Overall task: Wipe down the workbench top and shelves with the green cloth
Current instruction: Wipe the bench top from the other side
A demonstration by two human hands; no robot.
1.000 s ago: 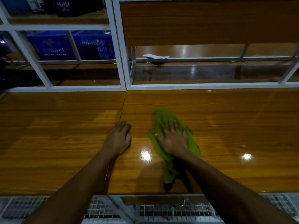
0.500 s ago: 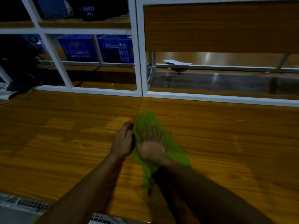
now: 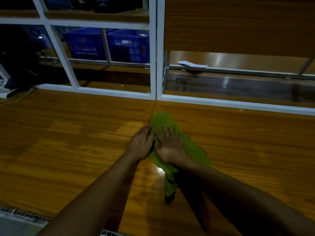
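At the far left, dark clutter (image 3: 18, 65) sits in shadow behind the white frame (image 3: 156, 65), too dim to make out. Right of it, two blue crates (image 3: 85, 43) stand side by side on a far shelf. The wooden worktop (image 3: 68, 150) spreads across the near scene, with a strip of metal mesh (image 3: 22, 217) along its near left edge.

Near the middle, the left hand (image 3: 141, 145) rests on the worktop, its fingers (image 3: 146, 132) lying close together and fairly straight, holding nothing. Their tips seem to meet the left edge of the green cloth (image 3: 192, 150), though blur makes that uncertain. The cloth lies on the worktop just right of the seam between the two boards, one end trailing toward the near edge. The right hand (image 3: 170, 147) presses flat on it, fingers slightly apart and pointing far.

Farther right, a white paper (image 3: 192, 64) lies on the shelf behind the frame, below a wooden panel (image 3: 238, 26).
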